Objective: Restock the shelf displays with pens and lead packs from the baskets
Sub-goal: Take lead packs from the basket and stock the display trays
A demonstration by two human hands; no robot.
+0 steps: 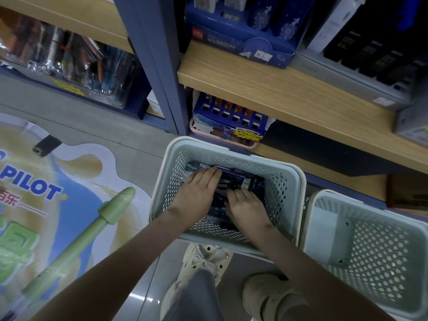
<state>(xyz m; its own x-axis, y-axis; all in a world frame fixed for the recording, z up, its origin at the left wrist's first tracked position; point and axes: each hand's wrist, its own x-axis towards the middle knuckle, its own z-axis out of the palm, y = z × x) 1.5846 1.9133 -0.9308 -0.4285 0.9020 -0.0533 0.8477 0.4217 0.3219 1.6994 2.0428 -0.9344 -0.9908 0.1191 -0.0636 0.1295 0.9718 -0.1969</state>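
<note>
Scooping up too many packs (231, 177) at once could let some slip back or bend, since they lie loose and overlapping. The left hand (199, 188) rests flat on them, fingers together and nearly straight. The right hand (249, 208) digs in with curled fingers; whether it pinches a pack I cannot tell. All of it sits in the basket (231, 154) on the floor, below the shelf (289, 93).
</note>
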